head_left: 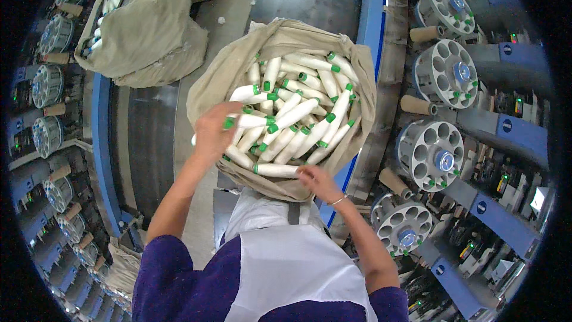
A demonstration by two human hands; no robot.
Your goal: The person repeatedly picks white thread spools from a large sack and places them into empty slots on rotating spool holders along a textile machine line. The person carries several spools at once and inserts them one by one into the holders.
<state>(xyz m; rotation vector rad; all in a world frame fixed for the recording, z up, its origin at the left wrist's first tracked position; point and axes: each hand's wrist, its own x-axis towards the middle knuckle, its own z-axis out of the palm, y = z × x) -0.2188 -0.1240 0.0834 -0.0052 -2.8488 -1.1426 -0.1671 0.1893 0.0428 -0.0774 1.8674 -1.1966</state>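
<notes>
- Machines (515,134): we see blue-grey rows down both sides.
- Sack (208,86): beige cloth, mouth open, directly in front of the person.
- Second sack (158,24): farther off, to the left, apart from the first.
- Bobbins (295,113): white, green-capped, heaped every which way inside the nearer sack.
- Apron (292,268): white, over a purple top.
- Wheels (427,140): grey, round-holed, blue hubs, along the right row.
- Left hand (213,136): curled round a bobbin over the sack's left side, ends poking out; we read it as grasping.
- Right hand (323,185): fingers at the right end of the nearest bobbin (277,170); we can't tell whether it's gripped.
- Bangle (338,200): thin, on the right wrist.
</notes>
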